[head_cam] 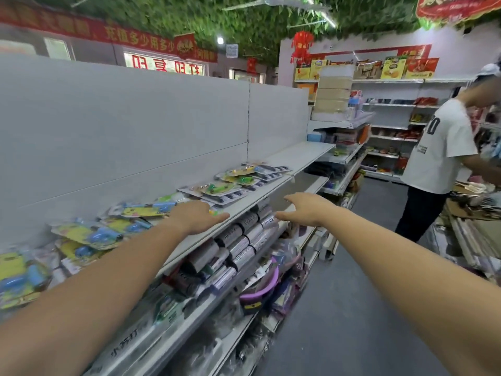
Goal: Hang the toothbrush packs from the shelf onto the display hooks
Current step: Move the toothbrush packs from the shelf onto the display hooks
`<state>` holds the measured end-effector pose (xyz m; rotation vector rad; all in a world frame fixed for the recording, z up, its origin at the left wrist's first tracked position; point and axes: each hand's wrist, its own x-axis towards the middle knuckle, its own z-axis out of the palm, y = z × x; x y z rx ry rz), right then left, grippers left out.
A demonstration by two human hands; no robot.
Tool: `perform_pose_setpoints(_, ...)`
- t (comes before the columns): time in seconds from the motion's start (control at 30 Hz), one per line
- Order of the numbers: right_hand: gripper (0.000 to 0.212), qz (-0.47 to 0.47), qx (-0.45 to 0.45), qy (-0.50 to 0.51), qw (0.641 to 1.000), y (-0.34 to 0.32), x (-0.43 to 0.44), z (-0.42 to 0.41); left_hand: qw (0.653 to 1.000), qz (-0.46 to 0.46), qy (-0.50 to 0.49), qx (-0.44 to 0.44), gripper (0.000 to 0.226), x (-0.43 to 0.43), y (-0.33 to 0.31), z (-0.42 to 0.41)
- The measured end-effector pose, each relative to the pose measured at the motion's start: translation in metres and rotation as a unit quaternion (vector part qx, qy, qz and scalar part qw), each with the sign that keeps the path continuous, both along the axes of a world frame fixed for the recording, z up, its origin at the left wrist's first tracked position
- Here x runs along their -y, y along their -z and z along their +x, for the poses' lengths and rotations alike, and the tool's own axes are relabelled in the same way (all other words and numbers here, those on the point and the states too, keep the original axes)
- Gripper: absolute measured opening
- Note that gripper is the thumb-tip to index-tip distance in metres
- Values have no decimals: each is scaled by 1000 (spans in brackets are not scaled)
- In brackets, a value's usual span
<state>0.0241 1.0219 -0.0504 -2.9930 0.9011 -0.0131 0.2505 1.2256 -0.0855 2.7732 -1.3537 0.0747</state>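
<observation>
The left grip (199, 216) is spread flat and open, palm down, over the front edge of the shelf (298, 156), holding nothing. The toothbrush packs (217, 189) lie in loose heaps just beyond its fingertips and to its left. The right grip (303, 208) hangs beside it over the aisle, fingers relaxed and empty. A person in a white shirt (439, 147) stands well to its right.

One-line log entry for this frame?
phase: reach | left hand: open, at shelf edge | right hand: open, empty | toothbrush packs: lying on shelf
</observation>
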Motion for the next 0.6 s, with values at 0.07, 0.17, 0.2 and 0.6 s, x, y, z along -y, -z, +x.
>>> perform_pose_setpoints(0.07, 89, -4, -3, -25, 1000, -3, 32, 10, 1000, -11, -23, 14, 98, 21, -3, 0)
perform_pose_setpoints(0.17, 89, 0, 2, -52, 999, -6, 68, 30, 998, -20, -55, 13, 94, 36, -5, 9)
perform_pose_setpoints(0.2, 90, 2, 1, -63, 998, -5, 78, 37, 998, -18, -67, 10, 93, 39, -4, 17)
perform_pose_setpoints(0.6, 87, 0, -19, -128, 992, 10, 189, 156, 985, -44, -169, 0, 88, 102, -2, 120)
